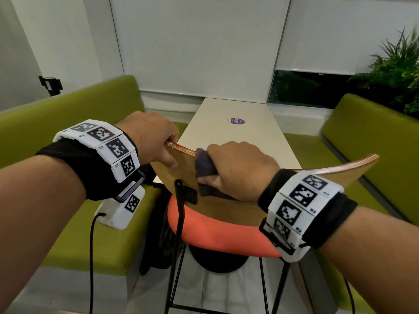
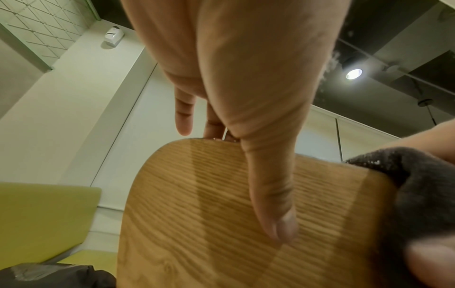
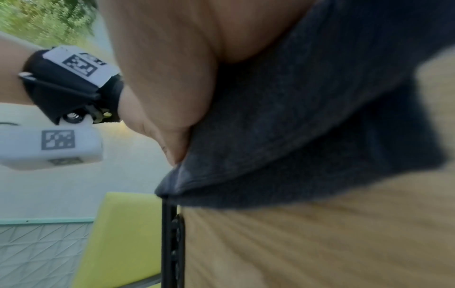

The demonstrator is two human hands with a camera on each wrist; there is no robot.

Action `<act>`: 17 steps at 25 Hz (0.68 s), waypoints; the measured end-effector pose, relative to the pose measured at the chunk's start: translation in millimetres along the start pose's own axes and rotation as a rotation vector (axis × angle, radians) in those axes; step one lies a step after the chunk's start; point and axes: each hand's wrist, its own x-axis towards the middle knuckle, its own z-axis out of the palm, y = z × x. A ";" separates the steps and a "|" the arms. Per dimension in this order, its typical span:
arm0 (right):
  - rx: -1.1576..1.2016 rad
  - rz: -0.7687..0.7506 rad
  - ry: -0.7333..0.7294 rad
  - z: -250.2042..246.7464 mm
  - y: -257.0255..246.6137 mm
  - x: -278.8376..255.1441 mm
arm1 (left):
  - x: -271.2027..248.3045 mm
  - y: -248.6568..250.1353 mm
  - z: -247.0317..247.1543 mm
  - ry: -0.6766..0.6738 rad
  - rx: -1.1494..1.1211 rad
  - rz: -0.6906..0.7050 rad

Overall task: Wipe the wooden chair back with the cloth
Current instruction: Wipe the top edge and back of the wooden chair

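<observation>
Wiping looks underway: the left hand (image 1: 151, 137) grips the wooden chair back (image 1: 238, 201) at its top edge while the right hand (image 1: 238, 168) clutches the dark cloth (image 1: 205, 165) against the panel's upper left, leaving most of it apparently unwiped.

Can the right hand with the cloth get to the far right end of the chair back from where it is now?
Probably yes. The right hand holds the cloth on the chair back near its left end, and nothing sits along the bare wood to the right. The left hand holds the opposite corner.
</observation>
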 end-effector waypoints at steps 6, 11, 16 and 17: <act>-0.097 0.007 0.126 15.1 -1.1 0.1 | 0.0 -0.4 -1.4 -0.004 0.004 -0.007; 0.110 -0.188 0.119 7.0 9.2 -4.3 | 0.8 0.6 -4.0 -0.017 0.022 -0.007; 0.214 -0.174 0.078 -2.3 13.0 0.8 | -0.3 -2.5 -2.3 0.006 0.027 0.002; 0.215 -0.131 0.044 -2.9 11.4 2.0 | -1.0 -3.7 -1.0 0.016 0.019 0.005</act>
